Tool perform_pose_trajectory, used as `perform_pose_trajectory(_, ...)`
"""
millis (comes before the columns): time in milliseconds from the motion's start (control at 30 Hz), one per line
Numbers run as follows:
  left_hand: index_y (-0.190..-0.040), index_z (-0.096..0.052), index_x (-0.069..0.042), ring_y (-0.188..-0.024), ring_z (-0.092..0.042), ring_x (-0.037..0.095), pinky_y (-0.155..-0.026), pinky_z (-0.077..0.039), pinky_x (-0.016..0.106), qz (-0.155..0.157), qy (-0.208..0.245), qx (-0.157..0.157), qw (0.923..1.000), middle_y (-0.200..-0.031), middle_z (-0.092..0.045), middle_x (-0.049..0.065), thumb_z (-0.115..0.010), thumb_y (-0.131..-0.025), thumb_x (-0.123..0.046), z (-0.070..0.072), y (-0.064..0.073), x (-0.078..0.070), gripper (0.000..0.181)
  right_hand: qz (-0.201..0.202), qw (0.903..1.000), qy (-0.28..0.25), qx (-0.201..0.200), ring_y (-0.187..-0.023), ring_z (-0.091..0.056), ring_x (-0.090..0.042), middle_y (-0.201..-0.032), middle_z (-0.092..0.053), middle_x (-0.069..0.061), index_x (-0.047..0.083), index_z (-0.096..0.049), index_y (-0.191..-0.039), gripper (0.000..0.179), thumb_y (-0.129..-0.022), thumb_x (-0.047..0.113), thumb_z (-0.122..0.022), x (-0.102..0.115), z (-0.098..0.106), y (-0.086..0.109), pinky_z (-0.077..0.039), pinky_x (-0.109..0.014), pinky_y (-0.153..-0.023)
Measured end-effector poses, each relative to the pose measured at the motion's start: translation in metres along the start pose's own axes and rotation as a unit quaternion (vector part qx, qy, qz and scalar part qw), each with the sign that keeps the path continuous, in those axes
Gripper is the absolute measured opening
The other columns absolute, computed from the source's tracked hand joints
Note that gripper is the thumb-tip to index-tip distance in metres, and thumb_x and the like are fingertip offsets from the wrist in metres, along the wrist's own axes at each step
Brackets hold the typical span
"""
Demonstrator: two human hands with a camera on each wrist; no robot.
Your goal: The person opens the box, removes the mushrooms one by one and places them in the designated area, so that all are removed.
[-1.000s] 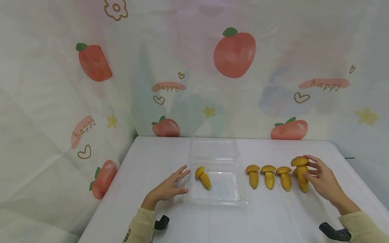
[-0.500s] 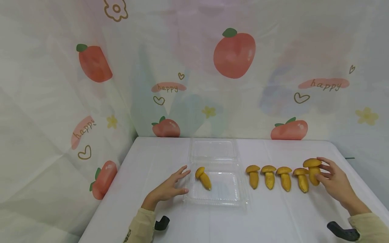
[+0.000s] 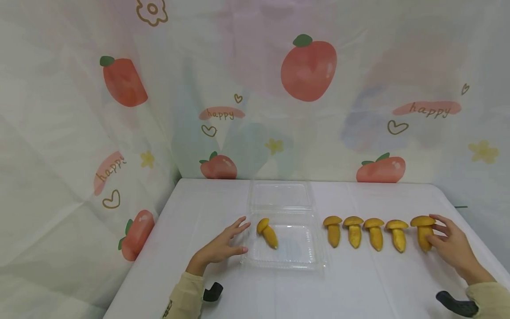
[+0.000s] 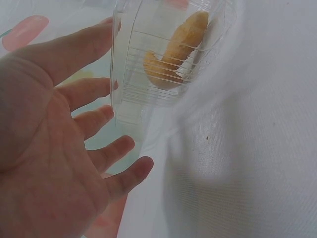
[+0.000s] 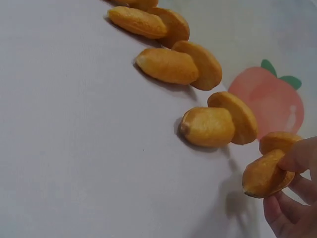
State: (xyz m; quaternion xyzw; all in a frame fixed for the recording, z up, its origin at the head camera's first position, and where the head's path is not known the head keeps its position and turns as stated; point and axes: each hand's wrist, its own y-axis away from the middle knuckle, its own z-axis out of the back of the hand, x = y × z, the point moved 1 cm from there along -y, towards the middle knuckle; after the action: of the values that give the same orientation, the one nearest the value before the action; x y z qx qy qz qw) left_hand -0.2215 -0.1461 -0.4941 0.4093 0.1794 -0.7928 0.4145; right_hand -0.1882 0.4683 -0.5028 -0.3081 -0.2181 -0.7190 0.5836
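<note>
At the right end of a row of yellow-brown mushrooms, my right hand (image 3: 454, 248) pinches the last mushroom (image 3: 423, 232) between thumb and fingers, its cap pointing away from me. The right wrist view shows the thumb on the stem of this mushroom (image 5: 265, 176). My left hand (image 3: 219, 246) is spread, fingertips at the left rim of a clear plastic clamshell box (image 3: 295, 266) whose lid lies back. One mushroom (image 3: 270, 237) lies tilted inside the box, on its left side. In the left wrist view the straight fingers (image 4: 131, 171) hold nothing.
Several mushrooms (image 3: 376, 237) lie spaced in a row between the box and my right hand, caps away from me. A white cloth covers the table (image 3: 279, 297). A fruit-printed curtain (image 3: 255, 146) hangs behind and on the left.
My right hand has carried its mushroom rightward, from over the neighbouring mushroom to the end of the row, and lowered it. The left hand stays at the box.
</note>
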Motion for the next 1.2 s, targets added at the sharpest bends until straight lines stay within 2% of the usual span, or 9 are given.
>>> perform_pose_trajectory(167,-0.159,-0.033,-0.009,-0.157,-0.012,0.044,-0.119,-0.022,0.07,-0.003,0.0,-0.001,1.0,-0.172,-0.012,0.013,-0.069,-0.096,-0.021,0.0,0.0,0.0,0.074,-0.015,0.9998,0.001,0.014,-0.112,-0.047,-0.067,-0.136,-0.032,-0.052,-0.013,-0.014,-0.153,0.068,-0.098,0.002,-0.051,-0.018,-0.003,-0.003,-0.05,-0.013,-0.057)
perform_pose_trajectory(367,-0.158,-0.034,-0.009,-0.157,-0.011,0.044,-0.12,-0.021,0.07,0.003,0.001,-0.002,1.0,-0.172,-0.012,0.012,-0.07,-0.095,-0.022,0.0,0.001,-0.001,0.074,-0.029,0.9995,0.002,0.016,-0.115,-0.046,-0.067,-0.136,-0.032,-0.053,-0.013,-0.013,-0.154,0.069,-0.097,0.002,-0.049,-0.022,-0.007,-0.006,-0.057,-0.024,-0.059)
perform_pose_trajectory(700,-0.159,-0.033,-0.01,-0.157,-0.012,0.043,-0.12,-0.022,0.07,0.0,0.0,-0.002,1.0,-0.172,-0.012,0.011,-0.07,-0.096,-0.023,-0.001,0.0,0.002,0.074,-0.02,0.9988,0.021,0.038,-0.118,-0.044,-0.066,-0.136,-0.034,-0.054,-0.012,-0.012,-0.155,0.068,-0.099,0.0,-0.05,-0.023,-0.006,-0.009,-0.05,-0.014,-0.059)
perform_pose_trajectory(1033,-0.159,-0.033,-0.01,-0.157,-0.012,0.043,-0.119,-0.022,0.07,0.003,0.001,-0.003,1.0,-0.172,-0.012,0.011,-0.07,-0.095,-0.024,-0.001,0.0,0.002,0.075,-0.03,0.9965,0.038,0.068,-0.118,-0.044,-0.067,-0.136,-0.031,-0.055,-0.009,-0.004,-0.156,0.073,-0.104,0.011,-0.052,-0.028,-0.001,-0.011,-0.06,-0.031,-0.066)
perform_pose_trajectory(1200,-0.159,-0.033,-0.01,-0.157,-0.012,0.043,-0.12,-0.022,0.069,0.002,0.002,-0.004,1.0,-0.172,-0.012,0.011,-0.07,-0.095,-0.022,0.0,0.0,0.0,0.075,-0.048,0.9934,0.031,0.1,-0.121,-0.04,-0.068,-0.139,-0.026,-0.055,-0.01,0.002,-0.155,0.085,-0.106,0.032,-0.052,-0.024,0.005,-0.01,-0.06,-0.033,-0.069)
